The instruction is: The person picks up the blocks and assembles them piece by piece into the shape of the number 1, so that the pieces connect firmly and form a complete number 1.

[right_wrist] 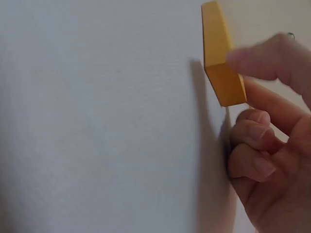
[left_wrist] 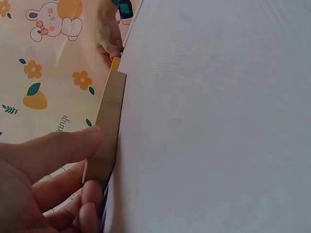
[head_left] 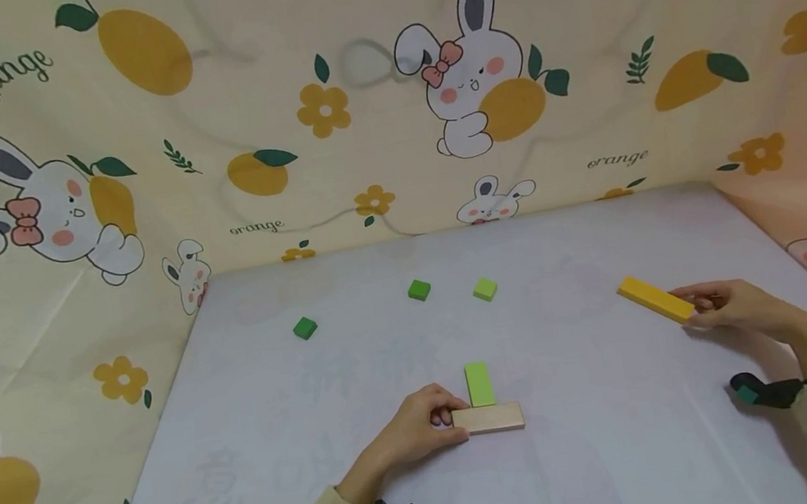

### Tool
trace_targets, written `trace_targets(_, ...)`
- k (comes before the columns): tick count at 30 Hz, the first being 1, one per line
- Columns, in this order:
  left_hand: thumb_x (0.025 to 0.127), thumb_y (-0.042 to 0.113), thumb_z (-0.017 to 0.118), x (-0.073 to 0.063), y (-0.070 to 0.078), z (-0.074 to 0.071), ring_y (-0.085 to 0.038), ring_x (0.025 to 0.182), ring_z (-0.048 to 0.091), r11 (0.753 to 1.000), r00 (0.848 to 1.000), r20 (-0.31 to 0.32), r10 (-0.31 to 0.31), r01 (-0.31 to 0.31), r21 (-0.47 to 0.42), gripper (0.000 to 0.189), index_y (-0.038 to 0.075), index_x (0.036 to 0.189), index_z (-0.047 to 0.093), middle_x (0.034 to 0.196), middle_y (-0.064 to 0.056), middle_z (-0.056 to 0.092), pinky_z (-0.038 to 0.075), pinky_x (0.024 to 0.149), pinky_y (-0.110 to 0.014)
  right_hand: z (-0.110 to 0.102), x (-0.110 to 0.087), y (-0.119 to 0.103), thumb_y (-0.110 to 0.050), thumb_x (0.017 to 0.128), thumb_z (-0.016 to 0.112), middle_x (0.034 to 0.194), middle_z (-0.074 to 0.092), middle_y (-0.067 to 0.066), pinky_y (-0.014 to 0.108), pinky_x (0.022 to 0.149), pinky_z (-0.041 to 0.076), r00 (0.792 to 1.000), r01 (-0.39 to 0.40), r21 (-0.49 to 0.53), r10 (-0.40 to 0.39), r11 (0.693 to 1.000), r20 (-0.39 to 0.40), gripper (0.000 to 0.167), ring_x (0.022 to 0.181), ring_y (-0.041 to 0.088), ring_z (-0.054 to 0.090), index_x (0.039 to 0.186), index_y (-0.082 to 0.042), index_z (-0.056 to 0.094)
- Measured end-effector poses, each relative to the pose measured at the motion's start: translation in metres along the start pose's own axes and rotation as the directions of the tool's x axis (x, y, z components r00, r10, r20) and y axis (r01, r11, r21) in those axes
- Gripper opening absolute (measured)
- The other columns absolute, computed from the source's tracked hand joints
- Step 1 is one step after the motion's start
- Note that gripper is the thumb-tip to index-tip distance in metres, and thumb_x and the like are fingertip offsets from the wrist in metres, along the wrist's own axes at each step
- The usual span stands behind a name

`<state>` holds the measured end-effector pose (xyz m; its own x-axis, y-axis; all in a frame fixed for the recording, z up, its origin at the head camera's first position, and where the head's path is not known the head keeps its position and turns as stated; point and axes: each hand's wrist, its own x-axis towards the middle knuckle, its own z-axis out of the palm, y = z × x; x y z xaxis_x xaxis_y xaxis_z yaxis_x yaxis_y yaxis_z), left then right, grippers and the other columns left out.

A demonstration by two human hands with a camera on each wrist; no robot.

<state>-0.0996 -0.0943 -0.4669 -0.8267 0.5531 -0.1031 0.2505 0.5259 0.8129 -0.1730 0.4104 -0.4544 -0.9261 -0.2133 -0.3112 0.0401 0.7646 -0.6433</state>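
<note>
A plain wooden block [head_left: 490, 419] lies crosswise at the front middle of the table, its left end pinched between the thumb and fingers of my left hand [head_left: 425, 426]. Just behind it, right at its far edge, is a light green block [head_left: 478, 383] pointing away from me. Over on the right, my right hand [head_left: 739, 307] pinches the near end of a long yellow block [head_left: 655, 299]. The right wrist view shows the yellow block [right_wrist: 218, 53] with its shadow falling on the white surface beside it. In the left wrist view the wooden block [left_wrist: 109, 121] extends beyond my thumb.
Farther back stand a dark green cube [head_left: 304, 328], a green cube [head_left: 419, 289] and a light green cube [head_left: 485, 289]. A printed cloth [head_left: 372, 121] with rabbits and oranges rises behind the white table [head_left: 588, 465] and along both sides.
</note>
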Motion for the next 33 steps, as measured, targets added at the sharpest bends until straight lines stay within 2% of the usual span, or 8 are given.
trace_targets(6, 0.080, 0.012, 0.077, 0.001, 0.001, 0.000, -0.002, 0.075, 0.044, 1.000, 1.000, 0.003, -0.004, 0.004, 0.004, 0.027, 0.005, 0.106, 0.072, 0.091, -0.002, 0.058, 0.035, 0.067, -0.013, 0.003, -0.001, -0.002, -0.028, 0.088, 0.069, 0.085, 0.047, -0.002, 0.021, 0.067, 0.034, 0.999, -0.024, -0.035, 0.023, 0.999, -0.032, 0.061, 0.080, -0.002, 0.039, 0.133, 0.007, 0.049)
trace_targets(15, 0.080, 0.012, 0.077, 0.001, -0.001, 0.000, -0.001, 0.075, 0.044, 1.000, 1.000, 0.012, 0.011, -0.012, 0.009, 0.027, 0.005, 0.106, 0.072, 0.091, -0.004, 0.059, 0.036, 0.067, -0.013, 0.015, -0.002, -0.012, -0.036, 0.084, 0.072, 0.087, 0.048, 0.002, 0.027, 0.067, 0.031, 0.995, -0.035, -0.082, 0.027, 0.996, -0.096, 0.056, 0.081, 0.004, 0.038, 0.122, 0.004, 0.061)
trace_targets(20, 0.080, 0.012, 0.077, 0.001, -0.002, -0.001, 0.000, 0.074, 0.044, 1.000, 1.000, 0.011, 0.020, -0.021, 0.009, 0.027, 0.005, 0.105, 0.072, 0.091, -0.005, 0.059, 0.036, 0.066, -0.012, 0.019, 0.001, -0.018, -0.039, 0.085, 0.071, 0.086, 0.050, 0.001, 0.024, 0.064, 0.034, 0.997, -0.032, -0.075, 0.027, 0.997, -0.065, 0.052, 0.080, 0.004, 0.040, 0.116, 0.002, 0.063)
trace_targets(23, 0.080, 0.012, 0.077, 0.000, -0.002, -0.001, 0.000, 0.074, 0.044, 1.000, 1.000, 0.004, 0.024, -0.024, 0.011, 0.027, 0.004, 0.105, 0.072, 0.090, -0.005, 0.059, 0.035, 0.066, -0.012, 0.016, 0.004, -0.018, -0.034, 0.086, 0.071, 0.082, 0.049, -0.002, 0.021, 0.062, 0.036, 0.999, 0.005, -0.045, -0.006, 0.999, -0.032, 0.046, 0.077, 0.001, 0.042, 0.115, 0.001, 0.062)
trace_targets(27, 0.080, 0.012, 0.077, 0.000, -0.002, -0.001, -0.001, 0.074, 0.044, 1.000, 1.000, -0.002, 0.025, -0.025, 0.010, 0.027, 0.004, 0.105, 0.072, 0.090, -0.005, 0.059, 0.035, 0.066, -0.012, 0.010, 0.008, -0.016, -0.023, 0.086, 0.071, 0.078, 0.047, -0.005, 0.023, 0.059, 0.036, 0.995, 0.095, 0.008, -0.095, 0.995, -0.008, 0.045, 0.073, 0.004, 0.045, 0.120, 0.001, 0.055)
trace_targets(33, 0.080, 0.012, 0.077, 0.000, -0.002, -0.001, -0.001, 0.075, 0.044, 1.000, 1.000, 0.006, 0.021, -0.021, 0.008, 0.027, 0.005, 0.106, 0.072, 0.091, -0.005, 0.059, 0.036, 0.067, -0.012, 0.005, 0.016, -0.014, -0.008, 0.081, 0.073, 0.078, 0.045, 0.003, 0.026, 0.053, 0.035, 0.964, 0.253, 0.074, -0.257, 0.965, 0.061, 0.069, 0.064, 0.014, 0.045, 0.141, -0.010, 0.037)
